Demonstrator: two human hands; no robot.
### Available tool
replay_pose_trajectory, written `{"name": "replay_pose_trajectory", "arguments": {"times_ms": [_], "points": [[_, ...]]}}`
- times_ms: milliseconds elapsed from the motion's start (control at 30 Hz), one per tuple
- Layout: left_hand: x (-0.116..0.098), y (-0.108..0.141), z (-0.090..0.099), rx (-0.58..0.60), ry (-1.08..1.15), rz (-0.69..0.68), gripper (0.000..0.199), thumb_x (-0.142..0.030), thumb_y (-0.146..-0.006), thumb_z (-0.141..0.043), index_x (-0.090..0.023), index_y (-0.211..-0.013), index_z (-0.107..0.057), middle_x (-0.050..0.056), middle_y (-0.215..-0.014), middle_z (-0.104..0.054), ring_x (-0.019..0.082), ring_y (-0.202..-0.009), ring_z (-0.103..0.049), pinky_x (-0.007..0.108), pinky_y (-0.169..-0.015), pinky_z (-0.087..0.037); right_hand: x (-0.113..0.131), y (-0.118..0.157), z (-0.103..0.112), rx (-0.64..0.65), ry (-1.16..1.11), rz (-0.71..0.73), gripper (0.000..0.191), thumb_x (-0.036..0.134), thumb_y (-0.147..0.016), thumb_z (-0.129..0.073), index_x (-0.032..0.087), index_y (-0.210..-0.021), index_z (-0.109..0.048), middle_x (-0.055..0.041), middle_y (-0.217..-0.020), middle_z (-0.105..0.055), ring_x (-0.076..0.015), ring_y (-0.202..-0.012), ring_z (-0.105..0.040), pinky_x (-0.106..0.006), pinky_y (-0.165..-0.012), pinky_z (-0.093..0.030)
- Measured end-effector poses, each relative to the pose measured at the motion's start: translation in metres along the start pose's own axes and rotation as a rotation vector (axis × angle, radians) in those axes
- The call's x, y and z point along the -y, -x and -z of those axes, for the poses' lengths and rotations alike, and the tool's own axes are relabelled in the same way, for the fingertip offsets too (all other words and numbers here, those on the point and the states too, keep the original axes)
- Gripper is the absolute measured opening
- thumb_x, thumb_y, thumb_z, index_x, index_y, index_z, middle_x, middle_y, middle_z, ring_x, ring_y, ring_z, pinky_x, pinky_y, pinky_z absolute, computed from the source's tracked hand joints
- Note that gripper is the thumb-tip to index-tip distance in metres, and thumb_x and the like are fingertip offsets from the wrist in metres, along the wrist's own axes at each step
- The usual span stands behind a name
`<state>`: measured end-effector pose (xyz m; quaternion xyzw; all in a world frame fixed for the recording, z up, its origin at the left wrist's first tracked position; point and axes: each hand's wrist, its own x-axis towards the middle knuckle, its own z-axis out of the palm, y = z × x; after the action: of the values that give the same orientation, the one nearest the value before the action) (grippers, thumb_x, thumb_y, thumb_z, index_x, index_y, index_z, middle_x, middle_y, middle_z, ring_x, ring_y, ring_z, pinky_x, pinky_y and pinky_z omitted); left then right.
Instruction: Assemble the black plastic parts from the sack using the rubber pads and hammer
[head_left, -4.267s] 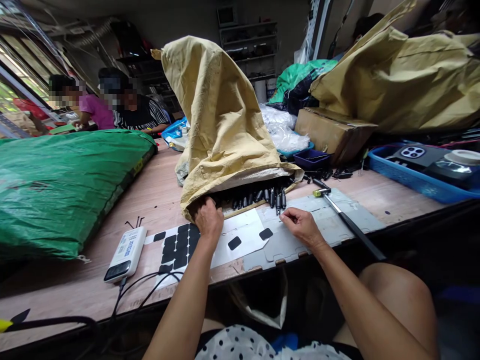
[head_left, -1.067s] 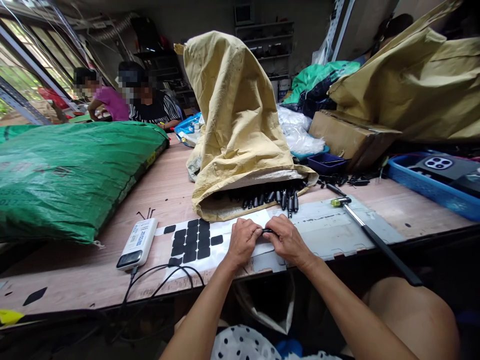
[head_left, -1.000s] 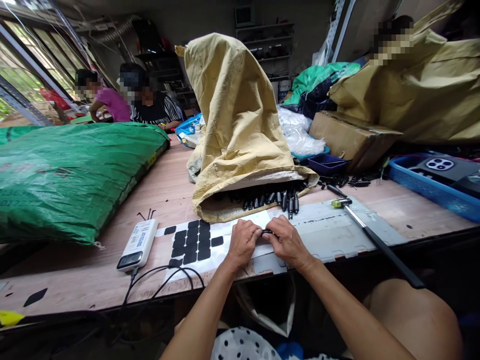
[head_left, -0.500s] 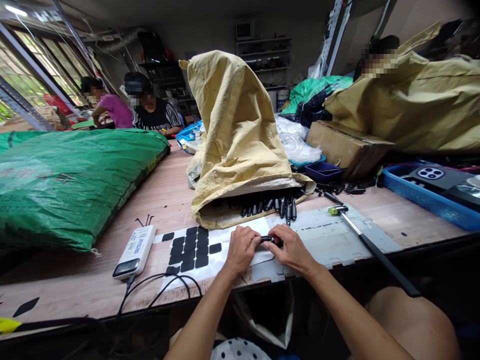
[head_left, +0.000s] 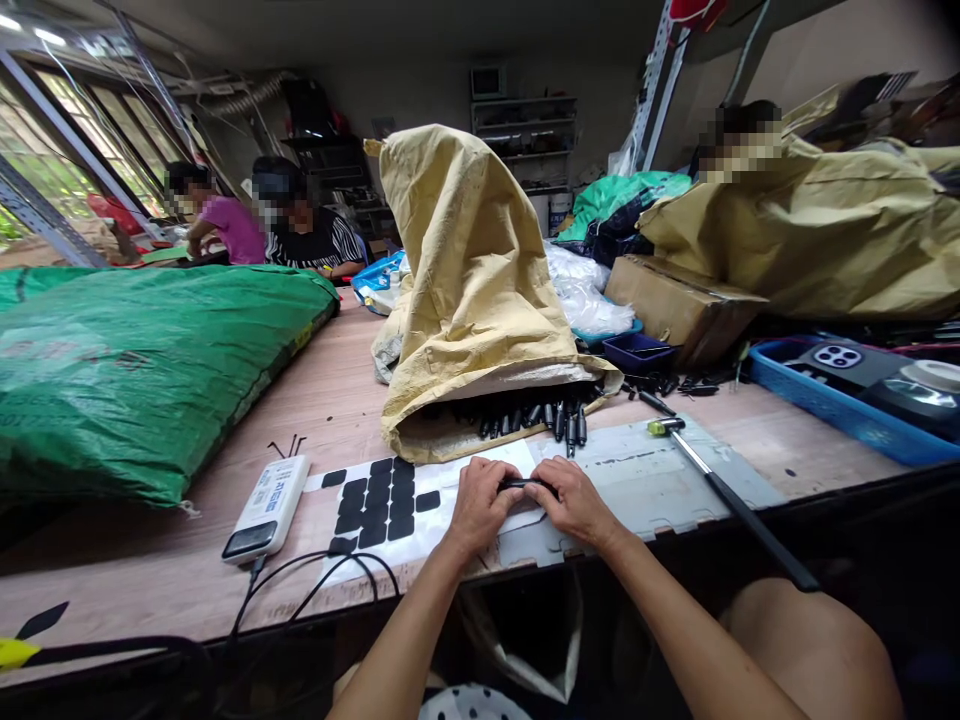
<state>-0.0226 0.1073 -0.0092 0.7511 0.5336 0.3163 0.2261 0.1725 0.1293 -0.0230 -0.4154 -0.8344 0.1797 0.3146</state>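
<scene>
My left hand (head_left: 481, 498) and my right hand (head_left: 570, 495) meet over the near edge of the table, fingers closed on a thin black cylindrical part (head_left: 523, 484) held level between them. Much of this part is hidden by the fingers. Just beyond, similar black parts (head_left: 559, 420) spill from the mouth of a tan sack (head_left: 472, 290). Left of my left hand lies a white sheet with black rounded-square stickers (head_left: 377, 503). A grey board (head_left: 637, 478) is under and right of my right hand.
A hammer (head_left: 720, 490) lies across the board, its black handle overhanging the table edge. A white power bank (head_left: 268, 508) with cables sits left. A green sack (head_left: 150, 370), a cardboard box (head_left: 675, 305) and a blue tray (head_left: 847, 405) stand around. Other people sit farther back.
My fingers have drawn closer together on the black part, which now lies flatter between both hands and is more covered. The camera view has shifted slightly.
</scene>
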Motion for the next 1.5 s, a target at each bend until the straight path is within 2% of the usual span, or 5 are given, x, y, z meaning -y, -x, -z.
{"name": "replay_pose_trajectory", "arguments": {"times_ms": [500, 767, 933, 1133, 1500], "points": [[-0.050, 0.076, 0.013, 0.237, 0.164, -0.086, 0.021, -0.035, -0.100, -0.048, -0.025, -0.111, -0.063, 0.004, -0.100, -0.069, 0.019, -0.091, -0.063, 0.029, -0.083, -0.046, 0.003, 0.007, 0.017, -0.300, -0.564, -0.184, 0.036, 0.048, -0.100, -0.044, 0.019, -0.106, -0.066, -0.0043, -0.091, -0.061, -0.0184, -0.084, -0.056, -0.030, -0.075, -0.044], [-0.023, 0.120, -0.049, 0.482, -0.097, 0.430, 0.030, -0.035, -0.090, -0.057, -0.023, -0.114, -0.070, 0.011, -0.107, -0.075, 0.031, -0.105, -0.069, 0.037, -0.087, -0.050, 0.003, 0.005, 0.016, -0.243, -0.543, -0.205, 0.036, 0.048, -0.099, -0.048, 0.019, -0.095, -0.067, -0.0038, -0.086, -0.061, -0.0184, -0.083, -0.057, -0.030, -0.080, -0.044], [-0.053, 0.074, -0.005, 0.548, 0.212, 0.284, 0.021, -0.039, -0.079, -0.071, -0.022, -0.090, -0.076, 0.002, -0.081, -0.075, 0.020, -0.076, -0.068, 0.026, -0.064, -0.047, 0.005, 0.006, 0.017, -0.249, -0.559, -0.235, 0.036, 0.049, -0.099, -0.048, 0.019, -0.093, -0.067, -0.0033, -0.085, -0.062, -0.0178, -0.080, -0.056, -0.030, -0.077, -0.043], [-0.015, -0.053, 0.043, -0.188, -0.138, 0.318, 0.021, -0.030, -0.091, -0.055, -0.019, -0.092, -0.074, 0.007, -0.091, -0.076, 0.020, -0.086, -0.068, 0.028, -0.077, -0.048, 0.002, 0.005, 0.014, -0.264, -0.547, -0.279, 0.043, 0.053, -0.099, -0.045, 0.019, -0.092, -0.069, -0.0018, -0.075, -0.057, -0.0178, -0.077, -0.056, -0.030, -0.073, -0.042], [0.015, -0.087, 0.040, -0.031, -0.370, 0.561, 0.017, -0.032, -0.078, -0.065, -0.018, -0.083, -0.074, 0.016, -0.096, -0.076, 0.031, -0.094, -0.070, 0.032, -0.071, -0.046, 0.003, 0.001, 0.015, -0.283, -0.495, -0.279, 0.039, 0.048, -0.099, -0.047, 0.019, -0.086, -0.069, -0.0023, -0.073, -0.060, -0.0175, -0.074, -0.057, -0.029, -0.071, -0.044]]}}
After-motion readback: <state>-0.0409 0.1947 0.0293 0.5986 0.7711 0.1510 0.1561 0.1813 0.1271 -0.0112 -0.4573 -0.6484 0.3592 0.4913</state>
